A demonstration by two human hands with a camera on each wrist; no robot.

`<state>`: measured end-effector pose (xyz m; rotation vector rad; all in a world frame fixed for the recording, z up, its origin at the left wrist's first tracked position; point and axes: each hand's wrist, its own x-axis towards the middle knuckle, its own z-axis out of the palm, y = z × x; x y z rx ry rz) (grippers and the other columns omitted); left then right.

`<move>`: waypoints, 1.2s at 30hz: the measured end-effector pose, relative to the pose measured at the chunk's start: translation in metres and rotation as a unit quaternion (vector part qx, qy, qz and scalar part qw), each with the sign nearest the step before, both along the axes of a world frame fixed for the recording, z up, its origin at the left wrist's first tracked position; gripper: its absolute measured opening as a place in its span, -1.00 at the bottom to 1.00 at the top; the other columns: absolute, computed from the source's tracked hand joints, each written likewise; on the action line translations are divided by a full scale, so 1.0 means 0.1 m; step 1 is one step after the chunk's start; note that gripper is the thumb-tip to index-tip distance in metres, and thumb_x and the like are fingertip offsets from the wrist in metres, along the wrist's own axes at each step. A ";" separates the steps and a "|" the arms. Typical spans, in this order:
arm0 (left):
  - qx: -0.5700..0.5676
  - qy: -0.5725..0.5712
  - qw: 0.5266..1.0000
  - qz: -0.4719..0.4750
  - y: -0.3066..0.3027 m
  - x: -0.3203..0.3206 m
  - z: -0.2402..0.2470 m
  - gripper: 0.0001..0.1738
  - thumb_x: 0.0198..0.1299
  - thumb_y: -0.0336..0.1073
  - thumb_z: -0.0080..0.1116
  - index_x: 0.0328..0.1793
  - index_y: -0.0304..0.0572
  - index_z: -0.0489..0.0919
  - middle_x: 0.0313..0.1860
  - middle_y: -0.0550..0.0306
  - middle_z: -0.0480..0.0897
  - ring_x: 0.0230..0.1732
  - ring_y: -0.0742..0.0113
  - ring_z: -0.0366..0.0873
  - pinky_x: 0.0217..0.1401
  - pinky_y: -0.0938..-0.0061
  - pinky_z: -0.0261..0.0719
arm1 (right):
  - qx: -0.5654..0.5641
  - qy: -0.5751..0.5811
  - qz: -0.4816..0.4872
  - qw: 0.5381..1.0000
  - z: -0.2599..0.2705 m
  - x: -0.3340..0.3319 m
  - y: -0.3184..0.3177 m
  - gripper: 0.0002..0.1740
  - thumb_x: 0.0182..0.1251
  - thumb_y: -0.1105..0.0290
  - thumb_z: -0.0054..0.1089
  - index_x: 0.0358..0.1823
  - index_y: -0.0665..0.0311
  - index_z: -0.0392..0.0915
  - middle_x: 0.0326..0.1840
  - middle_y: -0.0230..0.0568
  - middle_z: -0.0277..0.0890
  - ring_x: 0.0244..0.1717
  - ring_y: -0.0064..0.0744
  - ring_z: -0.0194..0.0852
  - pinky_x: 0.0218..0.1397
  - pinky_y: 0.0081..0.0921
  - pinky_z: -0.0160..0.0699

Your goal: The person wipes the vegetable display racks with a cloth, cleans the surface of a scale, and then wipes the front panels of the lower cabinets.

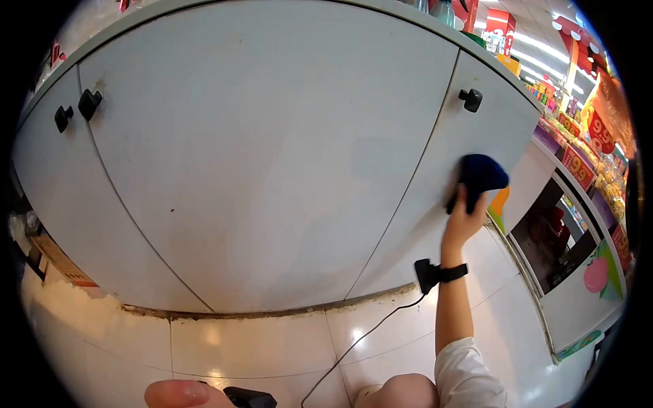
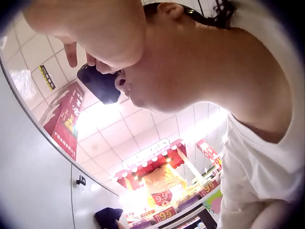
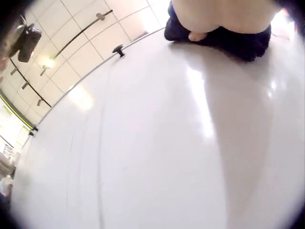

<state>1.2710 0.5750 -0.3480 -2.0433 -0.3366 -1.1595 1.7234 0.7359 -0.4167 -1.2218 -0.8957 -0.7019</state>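
Observation:
My right hand [image 1: 464, 221] grips a dark blue cloth [image 1: 484, 173] against the right-hand white cabinet door [image 1: 435, 197], below its black knob [image 1: 471, 100]. In the right wrist view, the bunched cloth [image 3: 238, 45] shows beneath the hand [image 3: 224, 14], right at the glossy white surface. My left hand [image 2: 90, 28] is raised close to the face, its fingers overlapping the dark head-worn camera [image 2: 100, 85] in the left wrist view. Only one digit of it shows large at the bottom of the head view, with no object in its grasp there.
Two black knobs [image 1: 89, 104] sit on the left doors. A cable [image 1: 360, 338] runs from the right wrist camera [image 1: 427, 275] across the tiled floor [image 1: 252, 347]. Shop shelves with red price signs [image 1: 578, 166] and a low white unit [image 1: 578, 309] stand at right.

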 end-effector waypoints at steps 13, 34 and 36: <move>-0.092 -0.029 0.987 -0.129 0.29 0.64 -0.07 -0.89 0.20 -0.31 0.12 -0.18 0.09 0.62 -0.05 0.35 0.63 -0.04 0.35 0.58 -0.03 0.42 0.54 | -0.081 -0.550 0.134 0.821 -0.07 -1.37 -0.09 -0.80 0.24 0.25 0.14 -0.10 -0.23 0.55 0.26 -0.49 0.50 0.32 -0.44 0.36 0.43 -0.36 0.17; -0.215 0.029 0.972 -0.093 0.15 0.17 -0.16 -0.84 0.22 -0.26 0.08 -0.11 0.25 0.60 -0.02 0.61 0.60 0.01 0.61 0.47 0.02 0.65 0.46 | -0.189 -0.697 0.234 0.651 -0.91 -1.38 -0.12 -0.67 0.29 0.32 0.08 0.09 -0.08 0.44 0.40 -0.44 0.34 0.39 -0.40 0.28 0.42 -0.43 0.20; -0.214 0.026 0.971 -0.100 0.12 0.16 -0.14 -0.83 0.21 -0.27 0.09 -0.11 0.24 0.60 -0.02 0.61 0.60 0.01 0.61 0.48 0.01 0.65 0.46 | -0.188 -0.726 0.255 0.611 -1.00 -1.34 -0.06 -0.66 0.29 0.32 0.07 0.10 -0.06 0.43 0.41 -0.43 0.32 0.40 -0.42 0.27 0.44 -0.47 0.17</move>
